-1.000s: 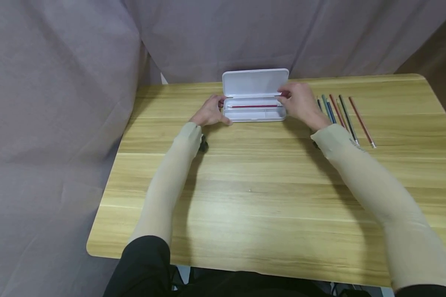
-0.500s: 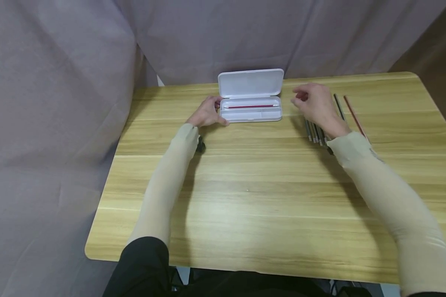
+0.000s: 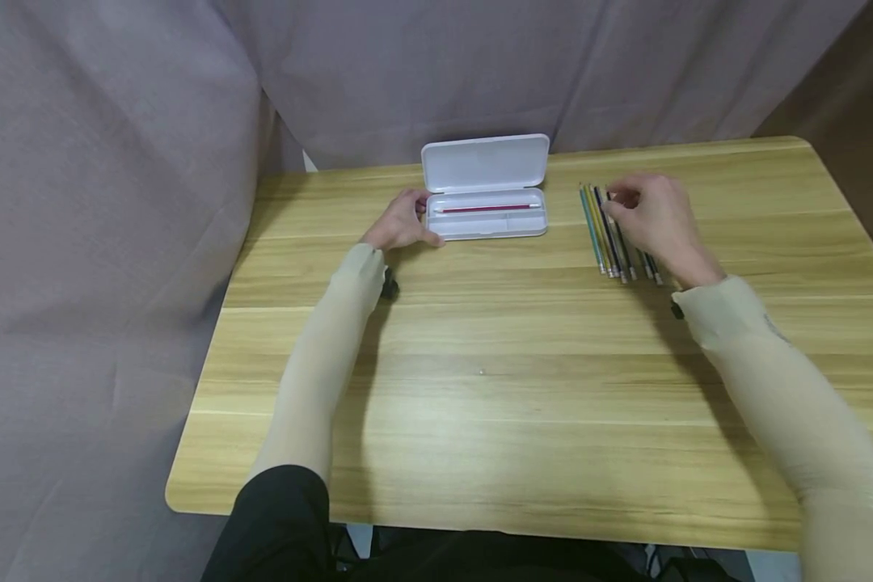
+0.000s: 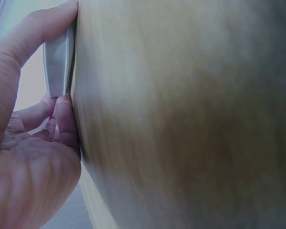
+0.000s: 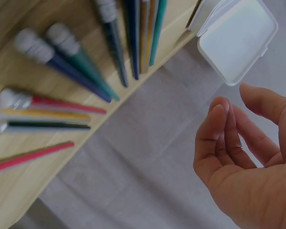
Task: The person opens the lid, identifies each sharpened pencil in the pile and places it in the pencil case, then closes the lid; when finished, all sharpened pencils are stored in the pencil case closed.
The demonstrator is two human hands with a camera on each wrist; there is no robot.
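In the upper middle of the head view, left of centre, the person's left hand (image 3: 405,223) rested at the left end of the white pencil case (image 3: 486,212), thumb and fingers curled onto its end wall; the left wrist view showed a fingertip (image 4: 64,112) and the thumb pressed against the grey plastic edge. The case lay open on the wooden table (image 3: 480,380), its lid tipped up toward the curtain, with one red pencil (image 3: 486,208) lying lengthwise in the tray. To the right, well apart from the case, a row of coloured pencils (image 3: 611,234) lay side by side, their long axes running from the far edge toward the near edge, roughly square to the case. The right hand (image 3: 658,222) hovered over the right part of that row, clearly the nearer hand to it, so the pencils lay directly beneath and just left of its fingertips. Its fingers were loosely bent and close together, holding nothing (the right wrist view showed the empty palm (image 5: 250,157) plainly).
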